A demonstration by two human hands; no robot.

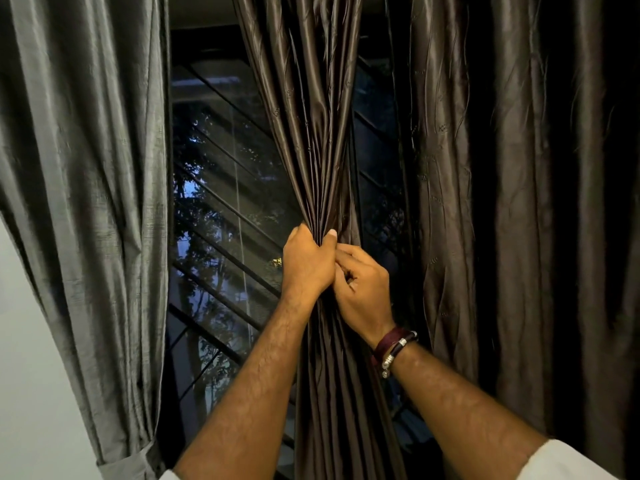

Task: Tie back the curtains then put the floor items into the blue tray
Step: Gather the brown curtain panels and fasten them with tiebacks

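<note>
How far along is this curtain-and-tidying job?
Done: the grey curtain on the left looks gathered by a band low down. In hand: left hand and right hand bunch the brown curtain, no tie visible yet. Left: the floor items and tray, out of view.

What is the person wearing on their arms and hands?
Both forearms are bare and a bit hairy, with no gloves on the left hand or the right hand. The right wrist wears a dark maroon wrapped band and a dark cord bracelet with small silver beads. White sleeves peek in at the bottom edge, pushed up near the elbows. No rings or watch are visible.
</note>
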